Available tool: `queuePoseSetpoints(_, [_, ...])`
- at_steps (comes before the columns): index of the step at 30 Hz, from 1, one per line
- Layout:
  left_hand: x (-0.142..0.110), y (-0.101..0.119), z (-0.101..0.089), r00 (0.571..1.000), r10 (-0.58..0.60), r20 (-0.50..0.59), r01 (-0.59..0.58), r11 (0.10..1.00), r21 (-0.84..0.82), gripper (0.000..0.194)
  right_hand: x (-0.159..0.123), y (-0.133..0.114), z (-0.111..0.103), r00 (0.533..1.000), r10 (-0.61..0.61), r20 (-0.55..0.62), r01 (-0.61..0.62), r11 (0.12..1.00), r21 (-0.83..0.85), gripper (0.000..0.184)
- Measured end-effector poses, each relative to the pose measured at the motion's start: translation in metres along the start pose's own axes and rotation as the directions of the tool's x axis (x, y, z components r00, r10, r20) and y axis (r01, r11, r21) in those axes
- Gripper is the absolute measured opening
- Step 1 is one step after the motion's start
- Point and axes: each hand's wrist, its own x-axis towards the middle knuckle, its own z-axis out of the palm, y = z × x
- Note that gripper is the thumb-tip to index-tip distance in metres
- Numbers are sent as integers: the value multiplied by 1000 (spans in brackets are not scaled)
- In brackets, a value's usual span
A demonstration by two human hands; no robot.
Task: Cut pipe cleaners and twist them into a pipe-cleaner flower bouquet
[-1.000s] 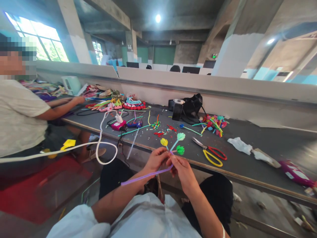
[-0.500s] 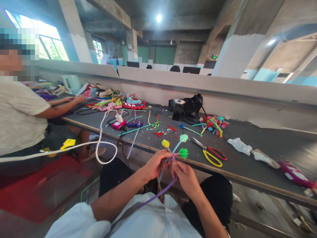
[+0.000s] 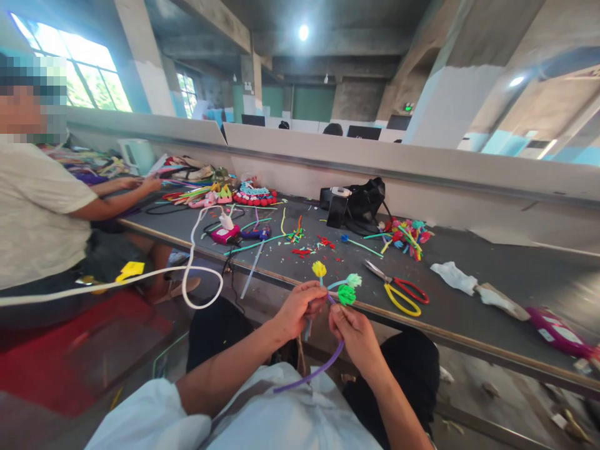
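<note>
The three small flowers, one yellow [image 3: 319, 269], one pale green [image 3: 354, 280] and one bright green [image 3: 346, 295], stand up from my left hand [image 3: 302, 309], in front of the table's near edge. Its thumb and fingers pinch their stems together. My right hand [image 3: 354, 328], just beside it, pinches a purple strip [image 3: 323, 367] that curves down over my shirt [image 3: 267, 412]. On the table [image 3: 462, 319], scissors [image 3: 389, 280] lie open to the right, red scraps [image 3: 301, 253] farther back.

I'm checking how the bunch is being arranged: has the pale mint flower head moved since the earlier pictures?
Yes. Judged against the scissors, the pale mint flower head has shifted right, nearer to them, and lower in the view.
</note>
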Motion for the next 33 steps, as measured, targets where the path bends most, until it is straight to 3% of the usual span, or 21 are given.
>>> queuePoseSetpoints(12, [-5,-1,1,991,132,38,-135,988,79,29,-2,1,-2,994,32,-109,-16,990,140,43])
queuePoseSetpoints(24, [-10,1,2,998,42,50,-45,997,61,27,-6,2,-6,977,-12,-212,30,996,82,26])
queuePoseSetpoints(33, [-12,2,-1,998,-21,58,18,999,41,31,-8,0,-7,971,-30,-236,46,997,60,26])
